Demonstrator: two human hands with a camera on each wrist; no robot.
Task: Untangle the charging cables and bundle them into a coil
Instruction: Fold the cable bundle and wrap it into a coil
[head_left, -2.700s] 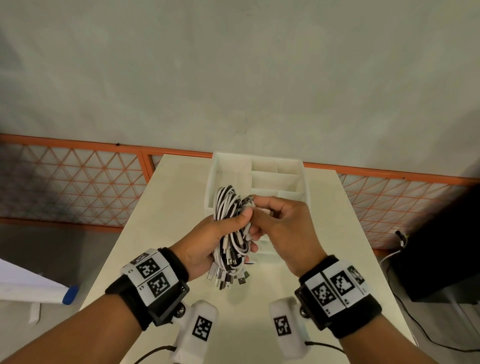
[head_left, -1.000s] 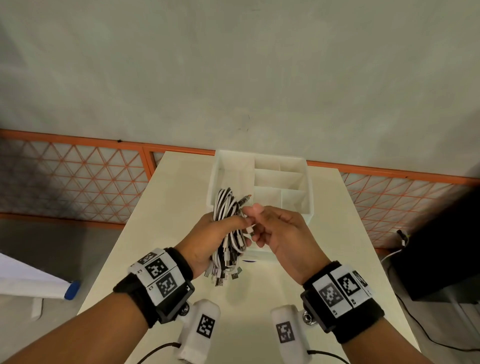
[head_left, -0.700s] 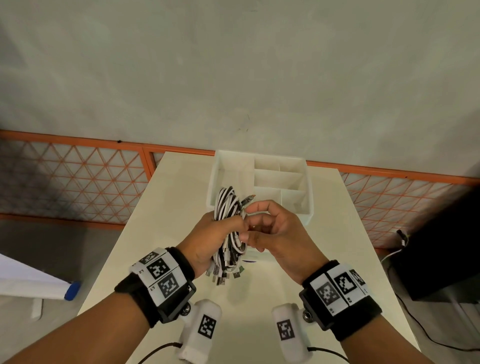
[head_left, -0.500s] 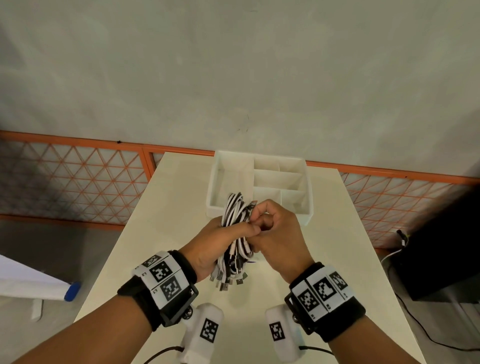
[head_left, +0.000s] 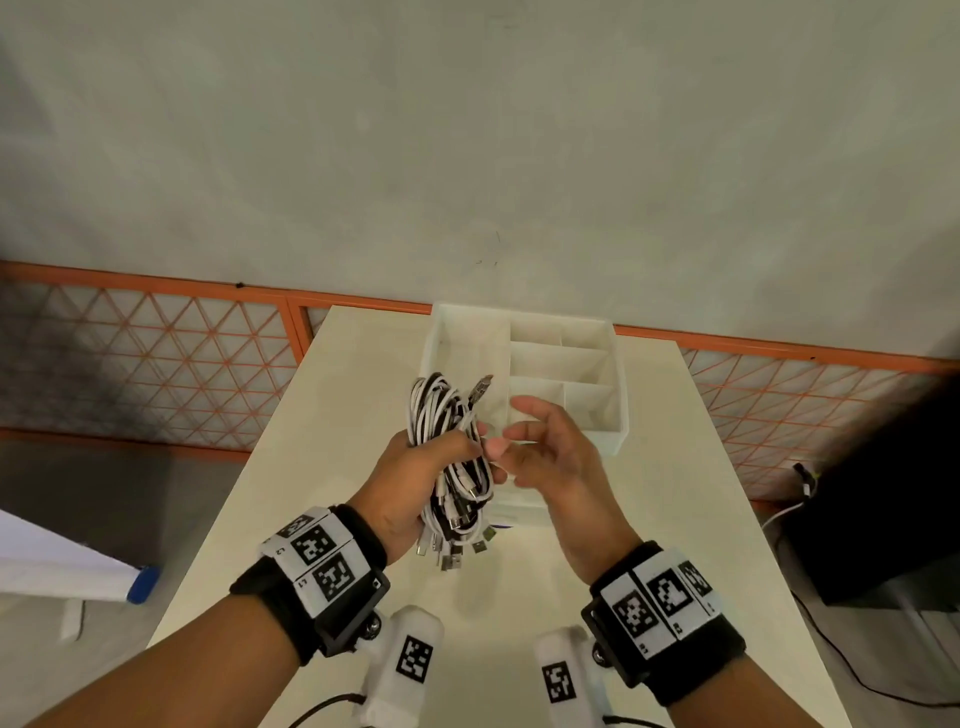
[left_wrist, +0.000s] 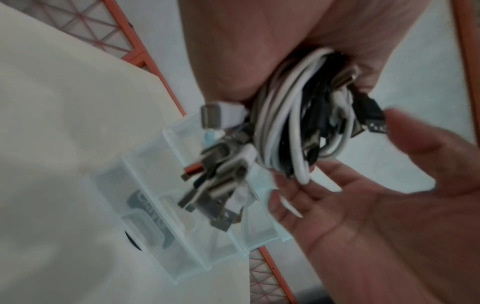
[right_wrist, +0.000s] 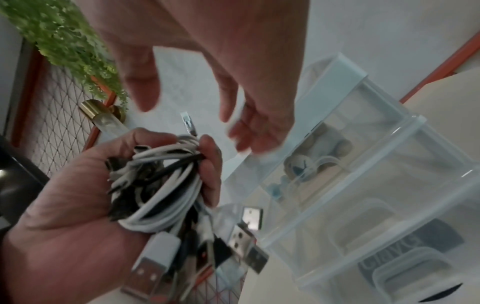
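Observation:
A folded bundle of black and white charging cables (head_left: 451, 457) is held upright above the table, and my left hand (head_left: 415, 478) grips it round the middle. Several USB plugs (head_left: 457, 551) hang below the fist, and one plug (head_left: 480, 387) sticks up at the top. My right hand (head_left: 535, 447) is just right of the bundle with fingers spread and relaxed, holding nothing. The right wrist view shows the same bundle (right_wrist: 166, 185) in the left palm, with the right fingers (right_wrist: 233, 96) above it. In the left wrist view the cable loops (left_wrist: 298, 127) hang beside the right palm (left_wrist: 363, 205).
A clear plastic organiser box (head_left: 618, 415) with several compartments stands on the cream table (head_left: 332, 467) just behind my hands. An orange mesh fence (head_left: 156, 364) runs behind the table. A dark box (head_left: 883, 509) with trailing wires sits right of the table.
My right hand was closed against the top of the bundle half a second ago; now it has let go, opened and drawn slightly right. The left hand keeps its grip.

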